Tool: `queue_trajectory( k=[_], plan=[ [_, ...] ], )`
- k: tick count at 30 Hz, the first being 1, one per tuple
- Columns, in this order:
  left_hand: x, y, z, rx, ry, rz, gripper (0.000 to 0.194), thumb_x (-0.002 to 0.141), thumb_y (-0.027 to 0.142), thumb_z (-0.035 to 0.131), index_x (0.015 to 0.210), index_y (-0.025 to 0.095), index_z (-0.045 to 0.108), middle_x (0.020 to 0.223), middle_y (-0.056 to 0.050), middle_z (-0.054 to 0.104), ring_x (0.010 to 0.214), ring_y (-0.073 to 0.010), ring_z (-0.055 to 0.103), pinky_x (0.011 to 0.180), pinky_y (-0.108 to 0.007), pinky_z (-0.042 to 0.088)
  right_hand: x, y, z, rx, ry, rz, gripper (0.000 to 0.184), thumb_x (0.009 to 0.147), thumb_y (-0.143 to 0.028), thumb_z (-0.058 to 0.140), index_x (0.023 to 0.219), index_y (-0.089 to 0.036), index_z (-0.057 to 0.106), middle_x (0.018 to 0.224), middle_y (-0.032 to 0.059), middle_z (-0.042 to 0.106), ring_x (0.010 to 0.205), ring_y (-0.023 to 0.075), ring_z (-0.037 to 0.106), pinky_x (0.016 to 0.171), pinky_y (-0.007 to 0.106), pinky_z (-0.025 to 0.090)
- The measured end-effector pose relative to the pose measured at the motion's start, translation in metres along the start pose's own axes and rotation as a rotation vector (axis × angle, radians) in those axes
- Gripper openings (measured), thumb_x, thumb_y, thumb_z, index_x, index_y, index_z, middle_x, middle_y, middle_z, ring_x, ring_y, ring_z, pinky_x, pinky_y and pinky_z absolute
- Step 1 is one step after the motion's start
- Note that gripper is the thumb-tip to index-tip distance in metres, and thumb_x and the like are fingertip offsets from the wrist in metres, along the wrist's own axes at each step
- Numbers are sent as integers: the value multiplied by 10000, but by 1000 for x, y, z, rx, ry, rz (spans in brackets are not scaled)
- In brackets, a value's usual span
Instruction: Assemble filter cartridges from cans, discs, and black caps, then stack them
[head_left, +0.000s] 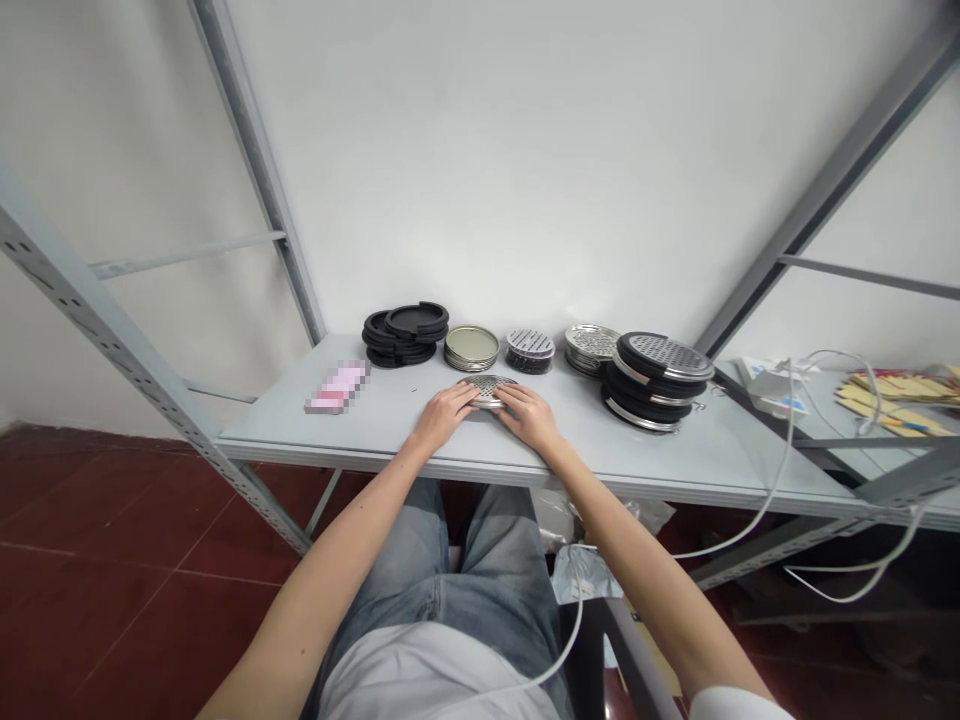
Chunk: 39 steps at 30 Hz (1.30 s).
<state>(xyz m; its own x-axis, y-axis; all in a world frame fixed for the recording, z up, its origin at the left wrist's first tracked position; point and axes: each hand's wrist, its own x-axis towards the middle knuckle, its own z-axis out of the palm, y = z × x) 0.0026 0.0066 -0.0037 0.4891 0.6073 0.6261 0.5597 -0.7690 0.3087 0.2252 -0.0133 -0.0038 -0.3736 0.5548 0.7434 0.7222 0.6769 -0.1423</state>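
Head-worn camera, facing forward and down; tabletop (390, 412) near, wall (517, 180) beyond

Two hands, the left hand (446, 412) at eight o'clock and the right hand (529, 415) at four, meet one perforated disc (487, 390). Around that disc, one blurred pink item (339, 387) lies at nine o'clock. Five piles follow: one of black rings (405, 335) at ten, one of pale-topped discs (471, 345) at eleven, one of slotted discs (530, 345) at one, one of silver discs (591, 342) at two, one of ring-and-disc layers (656, 375) at three. Layers overlap too much to count.
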Motion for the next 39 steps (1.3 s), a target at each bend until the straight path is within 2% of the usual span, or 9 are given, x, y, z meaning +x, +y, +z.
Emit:
queue_trajectory(
  k=[6, 10, 13, 18, 20, 24, 28, 34, 39],
  plan=[
    [0, 1, 0, -45, 15, -31, 330, 910, 195, 579, 1236, 193, 626, 1264, -82, 650, 1256, -232, 548, 1077, -419, 436, 0, 4, 2, -15, 25, 57, 401, 884, -277, 588, 1272, -178, 609, 1254, 118, 645, 1195, 277, 572, 1030, 462, 481],
    [0, 2, -1, -78, 52, -71, 325, 933, 220, 542, 1250, 173, 600, 1305, -106, 614, 1260, -218, 539, 1086, -397, 431, -2, 10, 3, 19, 98, 160, 477, 831, -354, 662, 1266, -165, 605, 1250, 136, 640, 1203, 307, 548, 1019, 498, 473],
    [0, 0, -1, -93, 67, -84, 344, 953, 210, 494, 1290, 178, 554, 1367, -108, 558, 1299, -213, 498, 1108, -396, 407, -3, 13, 3, 84, 127, 188, 394, 848, -385, 647, 1194, -198, 654, 1161, 112, 685, 1125, 292, 588, 979, 490, 493],
    [0, -1, 0, -13, 61, -162, 386, 932, 193, 515, 1318, 188, 530, 1449, -126, 470, 1315, -250, 479, 1097, -427, 417, -3, 14, 2, 53, 141, 134, 291, 856, -382, 646, 1082, -213, 717, 1052, 98, 722, 1001, 273, 615, 898, 452, 522],
    [0, 1, -1, 43, 66, -132, 409, 912, 211, 561, 1319, 178, 533, 1448, -138, 467, 1320, -264, 469, 1101, -435, 410, -4, 14, 3, 21, 143, 100, 271, 855, -367, 651, 1064, -211, 725, 1031, 95, 730, 986, 272, 615, 888, 446, 521],
    [-1, 4, -2, 70, 64, -27, 385, 913, 236, 572, 1295, 191, 564, 1380, -124, 544, 1293, -243, 497, 1096, -426, 418, -5, 13, 4, -43, 127, 68, 244, 860, -338, 649, 1058, -217, 725, 1008, 91, 737, 995, 278, 607, 884, 452, 511],
    [-2, 1, -1, -7, 40, -24, 329, 929, 178, 524, 1250, 192, 597, 1296, -101, 616, 1256, -216, 538, 1083, -409, 438, -4, 9, 1, -38, 106, 54, 272, 861, -361, 644, 1079, -213, 708, 1026, 100, 725, 1013, 273, 604, 913, 449, 498],
    [-4, 2, -3, -166, 69, -105, 341, 939, 139, 480, 1268, 186, 554, 1275, -95, 627, 1191, -202, 588, 1046, -376, 468, -1, 8, -5, 106, 179, 234, 573, 777, -509, 702, 1240, -185, 607, 1181, 134, 659, 1091, 298, 582, 966, 474, 469],
    [-3, 1, -4, -192, 27, -156, 368, 943, 133, 460, 1300, 201, 517, 1351, -95, 577, 1223, -217, 570, 1039, -373, 469, -4, 11, -5, 239, 151, 351, 465, 787, -518, 676, 1124, -197, 671, 1080, 114, 698, 978, 280, 627, 904, 460, 499]
  ],
)
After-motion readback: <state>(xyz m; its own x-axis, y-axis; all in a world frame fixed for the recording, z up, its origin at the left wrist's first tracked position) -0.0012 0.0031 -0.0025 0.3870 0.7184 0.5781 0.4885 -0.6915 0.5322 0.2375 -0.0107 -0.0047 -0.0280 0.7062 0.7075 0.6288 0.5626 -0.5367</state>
